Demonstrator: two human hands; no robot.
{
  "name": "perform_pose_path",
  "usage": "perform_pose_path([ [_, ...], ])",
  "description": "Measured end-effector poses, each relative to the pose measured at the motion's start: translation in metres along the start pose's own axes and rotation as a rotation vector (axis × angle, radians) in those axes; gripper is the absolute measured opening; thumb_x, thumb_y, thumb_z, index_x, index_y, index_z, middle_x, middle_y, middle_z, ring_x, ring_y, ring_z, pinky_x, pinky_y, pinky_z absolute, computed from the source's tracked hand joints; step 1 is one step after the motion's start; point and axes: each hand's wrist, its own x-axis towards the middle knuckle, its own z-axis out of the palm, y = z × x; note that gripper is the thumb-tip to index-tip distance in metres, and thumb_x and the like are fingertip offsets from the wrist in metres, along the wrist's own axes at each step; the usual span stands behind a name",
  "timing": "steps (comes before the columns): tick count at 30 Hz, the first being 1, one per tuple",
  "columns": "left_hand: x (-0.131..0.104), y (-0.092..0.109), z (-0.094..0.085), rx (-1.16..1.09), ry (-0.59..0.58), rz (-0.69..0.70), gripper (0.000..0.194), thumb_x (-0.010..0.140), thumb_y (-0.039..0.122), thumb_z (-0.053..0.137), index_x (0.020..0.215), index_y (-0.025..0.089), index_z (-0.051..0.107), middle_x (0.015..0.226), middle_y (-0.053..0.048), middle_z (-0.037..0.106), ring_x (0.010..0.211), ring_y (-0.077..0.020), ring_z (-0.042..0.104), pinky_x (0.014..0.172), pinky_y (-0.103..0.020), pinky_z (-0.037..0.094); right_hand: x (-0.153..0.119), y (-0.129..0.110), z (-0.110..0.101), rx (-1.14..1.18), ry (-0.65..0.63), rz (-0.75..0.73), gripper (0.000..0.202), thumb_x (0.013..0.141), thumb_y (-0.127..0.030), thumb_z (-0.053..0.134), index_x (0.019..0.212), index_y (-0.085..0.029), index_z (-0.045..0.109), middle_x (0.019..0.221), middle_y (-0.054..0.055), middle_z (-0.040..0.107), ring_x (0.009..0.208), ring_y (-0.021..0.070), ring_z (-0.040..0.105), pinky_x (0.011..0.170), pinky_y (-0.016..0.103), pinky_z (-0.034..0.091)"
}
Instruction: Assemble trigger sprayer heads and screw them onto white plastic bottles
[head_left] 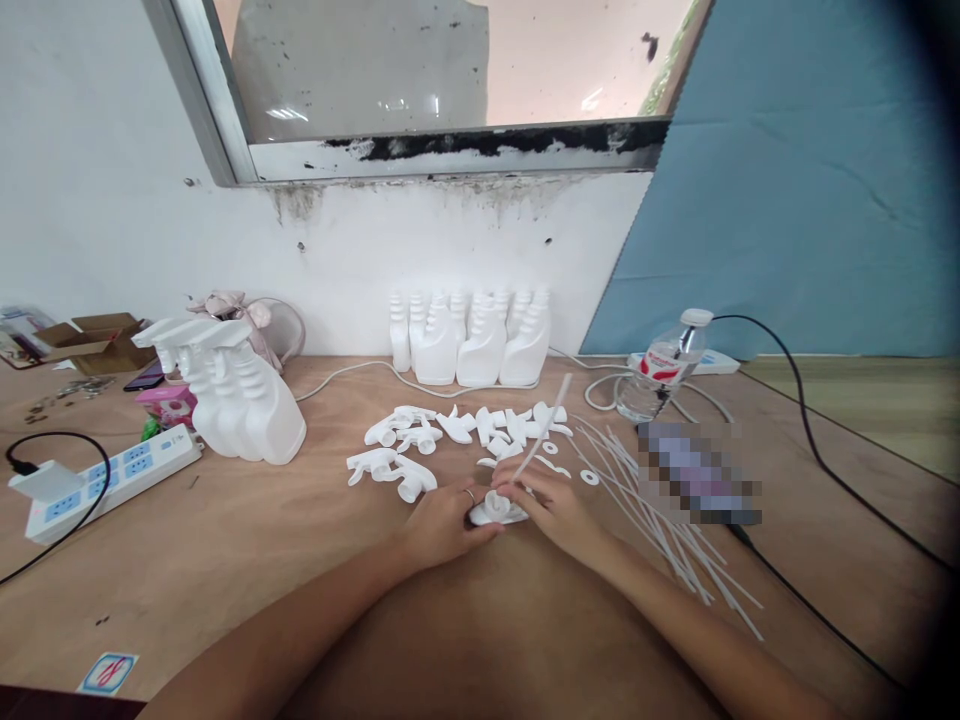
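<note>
My left hand [448,522] is closed around a white spray head [495,508] near the front of the table, its opening facing up. Pinched in my right hand [551,505] is a thin white dip tube [541,430], slanting up and to the right from the spray head. Whether the tube's lower end sits inside the opening is hidden by my fingers. Beyond my hands lie several white spray trigger parts [416,475]. More loose dip tubes [667,530] fan out to the right, and a white ring [589,478] lies between.
Several white bottles [480,345] stand against the wall; bottles with spray heads [255,415] stand at left. A power strip [112,480] and cardboard box [97,340] are farther left. To the right are a water bottle [660,375], a phone [697,472] and black cables [810,450].
</note>
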Motion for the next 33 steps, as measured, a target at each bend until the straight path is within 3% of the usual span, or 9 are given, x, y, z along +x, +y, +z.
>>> perform_pose_path([
  [11,0.000,-0.003,0.001,0.005,-0.008,0.012,0.027,0.086,0.042,0.059,0.100,0.020,0.063,0.095,-0.003,0.063,0.085,-0.0175,0.059,0.075,-0.026,0.045,-0.002,0.001,0.017,0.018,-0.039,-0.097,0.026,0.095,-0.032,0.043,0.076,-0.022,0.057,0.085,0.005,0.059,0.089,0.0200,0.055,0.083,0.034,0.044],
  [14,0.000,-0.003,0.002,0.019,-0.010,0.006,0.028,0.086,0.042,0.059,0.104,0.021,0.063,0.096,-0.003,0.062,0.083,-0.0175,0.059,0.075,-0.027,0.045,-0.002,0.002,0.016,0.006,-0.013,-0.021,0.028,0.094,-0.035,0.045,0.074,-0.020,0.057,0.094,0.007,0.058,0.093,0.0194,0.056,0.084,0.033,0.045],
  [18,-0.001,0.001,-0.001,-0.034,0.001,0.012,0.030,0.086,0.041,0.059,0.107,0.020,0.063,0.093,-0.002,0.063,0.078,-0.0163,0.057,0.071,-0.026,0.043,-0.003,0.004,0.010,0.038,0.036,0.036,0.023,0.090,-0.038,0.053,0.081,-0.021,0.065,0.114,0.008,0.055,0.111,0.0216,0.053,0.097,0.034,0.041],
  [20,-0.002,0.006,-0.003,-0.105,0.043,0.014,0.032,0.087,0.042,0.057,0.110,0.021,0.062,0.089,-0.002,0.063,0.074,-0.0153,0.055,0.069,-0.025,0.042,-0.003,0.006,0.006,0.122,0.062,0.057,0.023,0.086,-0.041,0.059,0.098,-0.023,0.067,0.121,0.008,0.054,0.117,0.0226,0.051,0.100,0.034,0.041],
  [22,-0.001,0.010,-0.005,-0.210,0.116,0.009,0.035,0.089,0.044,0.054,0.114,0.021,0.060,0.092,-0.002,0.064,0.076,-0.0157,0.056,0.069,-0.026,0.043,-0.005,0.008,0.004,0.237,0.074,0.122,0.040,0.079,-0.044,0.067,0.113,-0.024,0.062,0.119,0.008,0.057,0.113,0.0231,0.055,0.097,0.035,0.044],
  [25,0.007,0.015,-0.009,-0.320,0.207,-0.015,0.037,0.092,0.047,0.046,0.113,0.019,0.058,0.097,-0.004,0.065,0.081,-0.0166,0.057,0.071,-0.026,0.044,-0.007,0.012,0.004,0.412,0.052,0.307,0.050,0.067,-0.048,0.076,0.107,-0.021,0.063,0.105,0.007,0.067,0.099,0.0250,0.062,0.091,0.040,0.049],
  [27,0.017,0.015,-0.015,-0.238,0.204,-0.039,0.037,0.092,0.050,0.045,0.099,0.017,0.060,0.083,-0.003,0.064,0.071,-0.0150,0.055,0.065,-0.025,0.043,-0.008,0.015,0.003,0.539,0.086,0.420,0.047,0.062,-0.048,0.079,0.096,-0.019,0.066,0.099,0.008,0.071,0.093,0.0256,0.065,0.089,0.042,0.050],
  [30,0.038,0.013,-0.026,-0.042,0.162,-0.045,0.040,0.090,0.054,0.046,0.080,0.017,0.058,0.063,0.002,0.054,0.059,-0.0124,0.049,0.059,-0.024,0.038,-0.008,0.017,0.000,0.749,0.190,0.456,0.042,0.063,-0.042,0.081,0.096,-0.019,0.066,0.099,0.007,0.072,0.088,0.0225,0.066,0.089,0.041,0.051],
  [33,0.062,0.008,-0.041,0.085,0.035,0.059,0.040,0.091,0.055,0.044,0.084,0.018,0.059,0.067,0.001,0.057,0.062,-0.0138,0.053,0.062,-0.025,0.040,-0.005,0.016,-0.010,0.922,0.289,0.398,0.035,0.071,-0.036,0.077,0.100,-0.022,0.064,0.105,0.005,0.071,0.095,0.0221,0.066,0.089,0.041,0.052],
])
